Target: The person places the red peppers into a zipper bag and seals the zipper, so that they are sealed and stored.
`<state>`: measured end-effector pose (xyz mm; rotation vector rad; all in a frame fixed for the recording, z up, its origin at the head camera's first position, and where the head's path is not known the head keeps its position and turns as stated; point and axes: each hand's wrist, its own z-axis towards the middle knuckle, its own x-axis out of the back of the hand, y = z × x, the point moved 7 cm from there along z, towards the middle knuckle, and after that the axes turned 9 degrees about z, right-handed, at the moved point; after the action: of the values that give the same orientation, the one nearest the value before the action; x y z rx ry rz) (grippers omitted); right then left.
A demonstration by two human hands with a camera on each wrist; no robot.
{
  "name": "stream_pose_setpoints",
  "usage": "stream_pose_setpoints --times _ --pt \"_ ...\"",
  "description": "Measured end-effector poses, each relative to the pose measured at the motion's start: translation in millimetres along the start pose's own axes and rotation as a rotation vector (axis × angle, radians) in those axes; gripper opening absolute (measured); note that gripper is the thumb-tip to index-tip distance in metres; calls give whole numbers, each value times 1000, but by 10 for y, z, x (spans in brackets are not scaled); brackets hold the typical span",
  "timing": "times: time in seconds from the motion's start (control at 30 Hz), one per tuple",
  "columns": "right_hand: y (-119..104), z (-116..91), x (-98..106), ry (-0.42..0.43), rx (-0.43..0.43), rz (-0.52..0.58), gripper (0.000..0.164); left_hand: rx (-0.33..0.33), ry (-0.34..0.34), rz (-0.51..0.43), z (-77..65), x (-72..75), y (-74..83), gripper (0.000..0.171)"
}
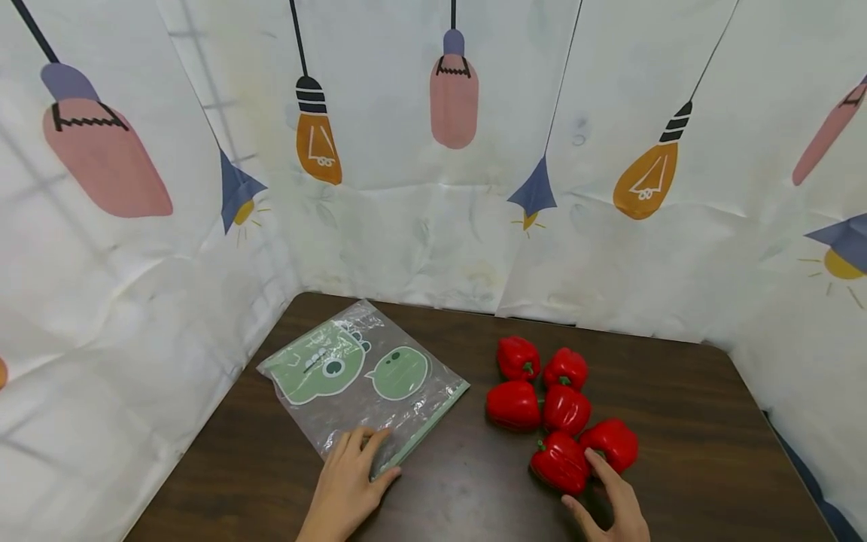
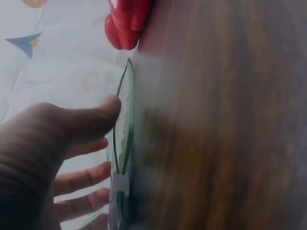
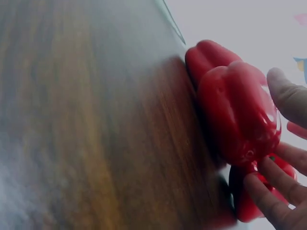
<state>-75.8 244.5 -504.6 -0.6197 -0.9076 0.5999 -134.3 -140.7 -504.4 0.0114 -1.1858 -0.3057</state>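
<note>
A clear zip bag (image 1: pixel 379 346) with green cartoon prints lies flat on the left of the table. Fingers loosely bent, my left hand (image 1: pixel 348 478) rests over its near corner, the thumb by the green-edged mouth. The left wrist view shows that mouth (image 2: pixel 132 110) slightly parted, with a pale slider (image 2: pixel 120 183) low on it. Several red bell peppers sit clustered to the right. My right hand (image 1: pixel 616 504) is spread beside the nearest bell pepper (image 1: pixel 561 463), fingertips close to it and to another bell pepper (image 1: pixel 612 444); whether they touch is unclear.
Other bell peppers (image 1: pixel 518 357) stand farther back in the cluster. The dark wood table (image 1: pixel 684 421) meets a white curtain (image 1: pixel 420 233) printed with lamps at its back and sides.
</note>
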Motion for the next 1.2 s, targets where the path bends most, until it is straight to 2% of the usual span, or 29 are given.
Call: stream_pose_setpoints --times 0.3,0.5,0.63,0.73,0.87,1.07,1.2 --pt "22 -6 -59 -29 66 2 89 0 21 12 -15 -85 -25 60" --pt "-1 -6 -103 -10 103 27 86 35 35 -56 8 -102 -59 34" --pt "-23 -15 -151 -1 122 18 88 20 119 -85 25 -60 -71 21" --pt "-60 -30 -199 -6 155 -7 93 6 189 -101 16 -18 -80 19" --pt "-128 -51 -262 16 179 -42 97 -8 240 -111 9 30 -78 21" --pt "-214 -82 -353 79 140 -84 95 -68 326 -134 -3 124 -45 23" --pt "-262 -76 -380 95 114 -54 91 -93 374 -175 -10 191 -45 18"
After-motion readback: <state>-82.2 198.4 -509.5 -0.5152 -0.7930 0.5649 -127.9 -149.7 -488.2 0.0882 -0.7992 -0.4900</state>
